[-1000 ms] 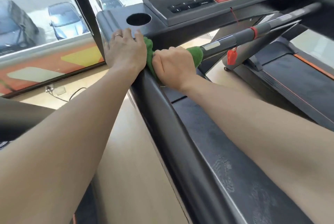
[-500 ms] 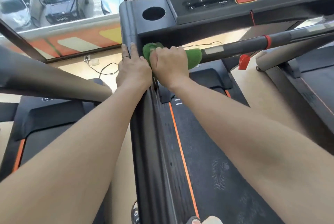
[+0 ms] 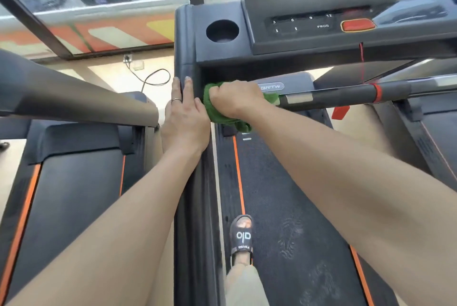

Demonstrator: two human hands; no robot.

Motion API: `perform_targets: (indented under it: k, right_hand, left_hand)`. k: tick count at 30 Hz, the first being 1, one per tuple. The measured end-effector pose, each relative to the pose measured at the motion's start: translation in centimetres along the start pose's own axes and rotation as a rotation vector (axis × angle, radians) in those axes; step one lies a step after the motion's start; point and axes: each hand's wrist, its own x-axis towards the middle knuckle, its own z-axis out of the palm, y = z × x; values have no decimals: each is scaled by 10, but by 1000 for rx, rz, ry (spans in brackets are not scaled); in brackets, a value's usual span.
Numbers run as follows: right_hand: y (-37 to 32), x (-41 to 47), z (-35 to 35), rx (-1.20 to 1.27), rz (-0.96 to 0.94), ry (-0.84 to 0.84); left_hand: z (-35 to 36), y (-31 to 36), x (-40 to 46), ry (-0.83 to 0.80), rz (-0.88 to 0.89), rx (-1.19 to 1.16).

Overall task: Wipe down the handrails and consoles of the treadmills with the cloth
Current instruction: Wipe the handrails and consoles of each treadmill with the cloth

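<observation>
A foot in a dark slide sandal stands on the black treadmill belt. Farther on, the left hand rests flat, fingers straight, on the black side handrail. Just right of it, the right hand grips the green cloth, bunched against the grey crossbar. Beyond sits the dark console, with a round cup holder at its left.

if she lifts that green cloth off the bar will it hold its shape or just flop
Probably flop: the green cloth bunches under the right hand and a loose end droops below it. It looks like soft terry, so likely light. It should grip rather than slide on the crossbar, though that is a guess.
</observation>
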Motion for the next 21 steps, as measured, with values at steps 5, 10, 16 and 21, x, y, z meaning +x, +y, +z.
perform_targets:
  k: [5, 10, 16, 21]
  right_hand:
    - [-4, 8, -13, 41, 27, -196]
    - [-8, -22, 29, 153, -27, 499]
    - [-23, -62, 71, 462, -93, 753]
    - [-45, -85, 55, 1195, 321, 336]
  left_hand:
    - [1, 0, -1, 25, -30, -7]
    - [-1, -1, 0, 36, -69, -93]
    - [-6, -5, -4, 8, -68, -216]
    - [-5, -5, -3, 17, -84, -228]
